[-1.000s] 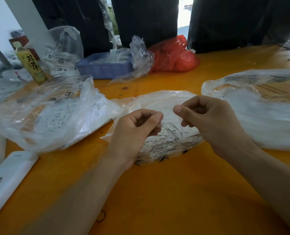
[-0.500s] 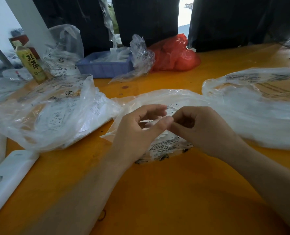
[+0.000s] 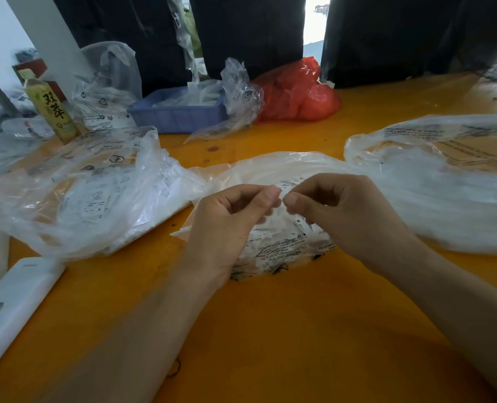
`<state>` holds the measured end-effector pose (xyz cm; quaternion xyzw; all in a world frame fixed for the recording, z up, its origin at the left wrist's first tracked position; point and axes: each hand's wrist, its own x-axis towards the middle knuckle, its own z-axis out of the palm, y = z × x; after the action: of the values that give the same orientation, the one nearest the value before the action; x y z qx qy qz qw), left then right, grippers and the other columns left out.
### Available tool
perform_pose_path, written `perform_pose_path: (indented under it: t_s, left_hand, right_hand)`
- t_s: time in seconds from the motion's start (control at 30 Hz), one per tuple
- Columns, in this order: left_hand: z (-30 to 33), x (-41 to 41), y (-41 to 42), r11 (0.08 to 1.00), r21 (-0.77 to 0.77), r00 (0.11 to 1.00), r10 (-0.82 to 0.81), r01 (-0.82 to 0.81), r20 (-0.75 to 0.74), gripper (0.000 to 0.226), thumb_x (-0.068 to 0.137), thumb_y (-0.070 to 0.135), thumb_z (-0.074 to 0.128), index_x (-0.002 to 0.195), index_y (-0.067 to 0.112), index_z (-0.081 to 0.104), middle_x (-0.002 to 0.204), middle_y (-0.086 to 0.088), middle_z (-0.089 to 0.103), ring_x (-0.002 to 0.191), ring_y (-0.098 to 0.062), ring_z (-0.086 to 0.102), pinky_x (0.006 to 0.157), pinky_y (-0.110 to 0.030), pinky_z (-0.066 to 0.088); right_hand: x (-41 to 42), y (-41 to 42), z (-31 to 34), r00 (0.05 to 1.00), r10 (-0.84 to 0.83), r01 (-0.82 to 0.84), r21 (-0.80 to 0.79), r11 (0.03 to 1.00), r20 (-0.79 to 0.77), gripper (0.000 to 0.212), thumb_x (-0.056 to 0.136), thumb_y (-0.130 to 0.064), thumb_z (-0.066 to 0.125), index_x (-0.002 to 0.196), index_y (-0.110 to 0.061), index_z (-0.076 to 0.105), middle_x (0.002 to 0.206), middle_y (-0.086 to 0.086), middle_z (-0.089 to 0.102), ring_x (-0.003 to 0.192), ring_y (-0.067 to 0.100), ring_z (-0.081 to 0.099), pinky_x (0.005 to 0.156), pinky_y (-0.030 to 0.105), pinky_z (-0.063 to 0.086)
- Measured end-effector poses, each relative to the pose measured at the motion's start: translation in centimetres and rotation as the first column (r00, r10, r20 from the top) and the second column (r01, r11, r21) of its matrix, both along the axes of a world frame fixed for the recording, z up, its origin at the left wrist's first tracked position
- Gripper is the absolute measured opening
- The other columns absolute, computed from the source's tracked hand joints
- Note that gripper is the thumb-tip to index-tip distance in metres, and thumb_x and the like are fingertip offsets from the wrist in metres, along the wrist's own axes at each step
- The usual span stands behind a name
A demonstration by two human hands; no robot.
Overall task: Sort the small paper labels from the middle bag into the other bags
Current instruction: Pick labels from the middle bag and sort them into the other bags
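Over the middle bag (image 3: 273, 251) on the orange counter (image 3: 270, 330), a small paper label (image 3: 282, 196) is pinched between the left hand (image 3: 227, 225) and right hand (image 3: 343, 216), fingertips nearly touching. The label seems to be mid-separation; next it likely must be read and dropped into the left bag (image 3: 90, 196) or right bag (image 3: 445, 184).

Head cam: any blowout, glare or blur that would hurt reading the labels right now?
Head view: the gap between the dark curtains is blown out white; the clear bags, such as the left bag, carry soft glare; wide-angle bending shows at the edges; the left hand and right hand are fairly sharp, but print on the middle bag is mostly too small to read.
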<state>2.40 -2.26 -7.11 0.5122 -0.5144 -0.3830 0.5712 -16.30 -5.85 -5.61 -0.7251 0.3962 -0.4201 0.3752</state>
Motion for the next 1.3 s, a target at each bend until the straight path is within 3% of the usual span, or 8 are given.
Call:
perform_pose_path:
  t_s: [0.43, 0.53, 0.7, 0.77, 0.93, 1.07, 1.17, 1.3]
  left_hand:
    - [0.4, -0.3, 0.2, 0.997, 0.057, 0.974, -0.033, 0.047, -0.226, 0.032, 0.07, 0.047, 0.085, 0.09, 0.023, 0.087, 0.088, -0.001, 0.08, 0.074, -0.01, 0.066, 0.081, -0.027, 0.057]
    - [0.6, -0.3, 0.0, 0.996, 0.08, 0.931, -0.013, 0.045, -0.365, 0.022, 0.072, 0.036, 0.084, 0.087, 0.02, 0.087, 0.09, -0.003, 0.081, 0.075, -0.008, 0.068, 0.076, -0.022, 0.059]
    - [0.7, 0.1, -0.1, 0.993, 0.109, 0.888, 0.001, 0.056, -0.459, 0.023, 0.07, 0.034, 0.084, 0.084, 0.017, 0.086, 0.091, -0.004, 0.081, 0.077, -0.008, 0.07, 0.074, -0.021, 0.06]
    - [0.7, 0.4, -0.3, 0.99, 0.124, 0.901, -0.001, 0.061, -0.435, 0.021, 0.075, 0.033, 0.083, 0.086, 0.016, 0.085, 0.094, -0.005, 0.081, 0.081, -0.011, 0.07, 0.074, -0.022, 0.06]
    - [1.4, 2.1, -0.2, 0.971, 0.17, 0.985, -0.157, 0.168, -0.074, 0.059, 0.076, 0.053, 0.086, 0.126, 0.027, 0.069, 0.117, 0.004, 0.079, 0.103, -0.014, 0.075, 0.078, -0.026, 0.06]
    - [1.1, 2.3, -0.1, 0.985, 0.154, 0.974, -0.113, 0.083, 0.196, 0.025, 0.078, 0.033, 0.089, 0.102, 0.032, 0.082, 0.093, 0.005, 0.082, 0.083, -0.008, 0.075, 0.063, -0.02, 0.056]
    - [1.1, 2.4, -0.4, 0.983, 0.179, 0.994, -0.024, 0.043, -0.108, 0.026, 0.069, 0.029, 0.087, 0.094, 0.024, 0.085, 0.089, 0.003, 0.081, 0.076, -0.005, 0.071, 0.056, -0.018, 0.053]
    - [1.0, 2.8, -0.6, 0.976, 0.189, 0.936, -0.033, 0.106, -0.351, 0.04, 0.057, 0.034, 0.09, 0.095, 0.023, 0.087, 0.09, 0.008, 0.077, 0.078, -0.004, 0.063, 0.057, -0.016, 0.049]
  right_hand:
    - [0.4, 0.1, -0.3, 0.996, -0.004, 0.001, 0.032, 1.0, 0.086, 0.02, 0.089, -0.047, 0.07, 0.093, -0.029, 0.076, 0.087, -0.006, 0.076, 0.076, 0.013, 0.068, 0.063, 0.025, 0.054]
    - [0.4, -0.3, -0.5, 0.969, -0.114, 0.104, 0.056, 0.993, 0.219, 0.018, 0.094, -0.043, 0.068, 0.092, -0.026, 0.073, 0.083, -0.009, 0.076, 0.069, -0.001, 0.064, 0.063, 0.011, 0.049]
    - [1.0, 0.2, -1.3, 0.997, 0.075, -0.071, 0.158, 0.985, -0.021, 0.015, 0.088, -0.046, 0.074, 0.092, -0.031, 0.072, 0.079, -0.014, 0.073, 0.059, 0.003, 0.062, 0.053, 0.022, 0.053]
    - [1.0, -0.2, -1.0, 0.999, 0.031, -0.033, 0.134, 0.99, 0.021, 0.005, 0.095, -0.029, 0.071, 0.09, -0.027, 0.071, 0.079, -0.01, 0.076, 0.064, 0.015, 0.065, 0.06, 0.035, 0.058]
    - [0.2, -1.0, -0.6, 0.989, 0.086, -0.069, 0.14, 0.988, -0.118, 0.009, 0.094, -0.024, 0.07, 0.088, -0.031, 0.072, 0.078, -0.009, 0.075, 0.066, 0.013, 0.067, 0.057, 0.023, 0.055]
    - [0.6, -1.3, -1.3, 0.99, 0.038, -0.027, 0.078, 0.997, -0.135, 0.009, 0.098, -0.039, 0.063, 0.094, -0.036, 0.071, 0.078, -0.011, 0.074, 0.058, 0.013, 0.062, 0.053, 0.027, 0.052]
    - [1.2, -2.1, -2.0, 0.935, -0.146, 0.112, -0.123, 0.986, -0.322, 0.016, 0.102, -0.035, 0.057, 0.112, -0.037, 0.069, 0.082, -0.016, 0.069, 0.064, 0.002, 0.059, 0.058, 0.02, 0.044]
    - [2.4, -1.8, -3.4, 0.725, -0.134, -0.08, -0.276, 0.958, -0.676, 0.034, 0.101, -0.041, 0.056, 0.135, -0.04, 0.06, 0.104, -0.009, 0.051, 0.091, 0.017, 0.058, 0.076, 0.029, 0.041]
